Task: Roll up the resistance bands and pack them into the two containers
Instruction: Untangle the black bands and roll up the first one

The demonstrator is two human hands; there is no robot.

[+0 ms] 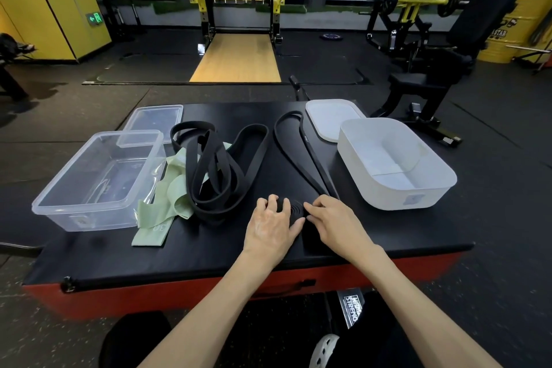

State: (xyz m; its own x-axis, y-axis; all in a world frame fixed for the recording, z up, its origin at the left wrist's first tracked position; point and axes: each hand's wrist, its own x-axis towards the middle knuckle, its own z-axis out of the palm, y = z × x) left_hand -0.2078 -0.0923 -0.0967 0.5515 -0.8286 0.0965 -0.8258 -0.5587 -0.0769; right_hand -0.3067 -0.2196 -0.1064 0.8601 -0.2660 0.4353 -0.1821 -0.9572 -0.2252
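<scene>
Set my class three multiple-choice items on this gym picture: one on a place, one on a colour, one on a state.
1. Where on the platform does the white container stand?
A. at the right end
B. at the left end
C. in the middle

2. What colour is the flat band beside the clear container?
A. red
B. blue
C. pale green

3. The black band held by the left hand and right hand is:
A. fully rolled
B. partly rolled
C. not begun

Answers: 1 A, it sits right of both hands. 2 C, pale green shows under the pile of black bands. 3 B, a coil lies between the hands while its strands run flat toward the far edge.
</scene>
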